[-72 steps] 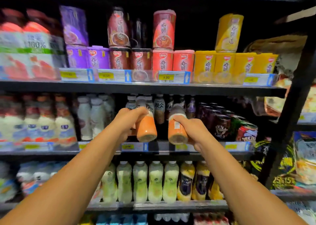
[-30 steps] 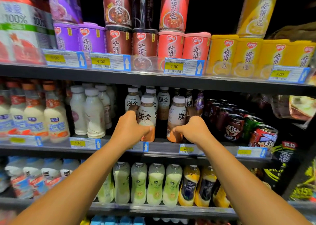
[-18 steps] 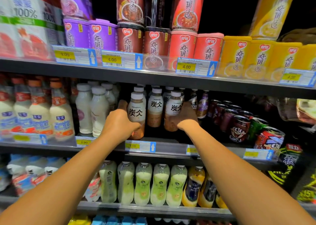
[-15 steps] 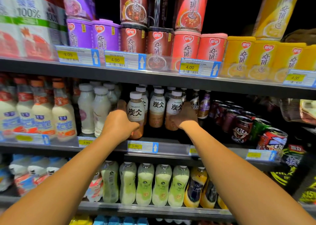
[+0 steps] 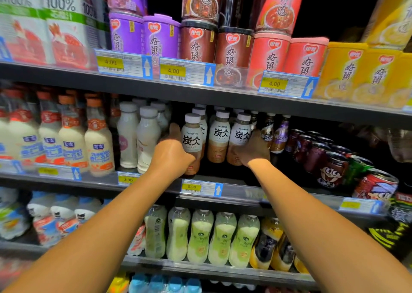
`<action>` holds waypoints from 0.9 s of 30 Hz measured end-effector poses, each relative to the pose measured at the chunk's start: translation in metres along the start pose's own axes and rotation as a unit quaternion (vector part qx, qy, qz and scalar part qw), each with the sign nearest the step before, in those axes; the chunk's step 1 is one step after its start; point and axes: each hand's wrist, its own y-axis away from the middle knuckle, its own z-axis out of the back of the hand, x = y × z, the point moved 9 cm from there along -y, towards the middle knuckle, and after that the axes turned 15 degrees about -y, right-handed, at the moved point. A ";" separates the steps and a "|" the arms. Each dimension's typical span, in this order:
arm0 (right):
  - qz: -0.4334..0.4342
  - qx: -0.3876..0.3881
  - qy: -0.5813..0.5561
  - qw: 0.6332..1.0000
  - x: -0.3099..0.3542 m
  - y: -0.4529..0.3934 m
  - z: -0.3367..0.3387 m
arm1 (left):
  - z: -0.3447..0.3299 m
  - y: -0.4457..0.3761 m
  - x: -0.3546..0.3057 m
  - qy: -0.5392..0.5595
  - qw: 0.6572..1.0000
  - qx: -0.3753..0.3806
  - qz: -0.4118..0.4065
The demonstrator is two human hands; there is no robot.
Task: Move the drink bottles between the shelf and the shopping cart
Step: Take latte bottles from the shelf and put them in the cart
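Both my arms reach into the middle shelf (image 5: 240,192) among brown latte bottles with white labels and pale caps. My left hand (image 5: 171,156) wraps the lower body of the front left latte bottle (image 5: 192,140), which stands upright near the shelf's front edge. My right hand (image 5: 253,151) grips the right latte bottle (image 5: 241,134), standing upright further back. A third latte bottle (image 5: 220,136) stands between them, untouched, with more behind. No shopping cart is in view.
White milk bottles (image 5: 138,136) stand just left of my left hand, small dark coffee bottles (image 5: 277,134) and cans (image 5: 330,165) right of my right hand. The shelf above (image 5: 200,92) carries porridge cups; the one below holds green drink bottles (image 5: 200,237).
The two latte bottles came from tilted in the air to standing on the middle shelf. My hands pushed them further in, and the camera moved closer.
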 end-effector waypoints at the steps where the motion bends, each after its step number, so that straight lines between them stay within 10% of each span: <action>1: 0.002 -0.001 0.000 1.000 0.000 0.000 -0.001 | -0.002 -0.001 0.001 0.003 1.000 0.000 0.000; 21: 0.022 -0.007 0.011 1.000 0.009 0.007 0.010 | 0.010 0.013 -0.010 0.008 0.999 0.036 -0.010; 27: 0.050 -0.027 0.037 0.998 0.022 0.043 0.052 | 0.041 0.056 -0.038 0.048 0.987 -0.103 -0.110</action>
